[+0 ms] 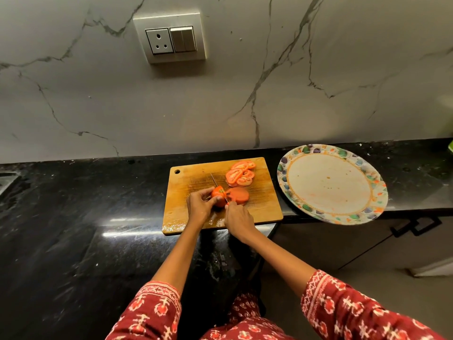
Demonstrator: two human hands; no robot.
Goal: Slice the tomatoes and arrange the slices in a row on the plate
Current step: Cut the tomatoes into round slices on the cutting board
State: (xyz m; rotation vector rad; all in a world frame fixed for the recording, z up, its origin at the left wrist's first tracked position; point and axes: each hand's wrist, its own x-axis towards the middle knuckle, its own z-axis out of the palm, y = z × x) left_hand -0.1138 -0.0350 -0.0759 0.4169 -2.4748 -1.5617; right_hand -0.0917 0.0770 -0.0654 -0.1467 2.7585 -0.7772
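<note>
On the wooden cutting board [196,217] my left hand [199,204] grips a red tomato [217,193] from the left side. My right hand [237,220] holds a knife [218,186] whose thin blade cuts down through that tomato. A second piece of tomato [239,195] lies just right of the blade. Several cut slices [241,173] are heaped at the board's far right corner. The round plate [367,168] with a flowered rim sits to the right of the board and holds no slices.
The board lies on a black stone counter [73,217] against a marble wall with a socket and switch panel [171,38]. The plate overhangs the counter's front edge above a cabinet handle [416,225]. A sink edge [7,182] shows at far left.
</note>
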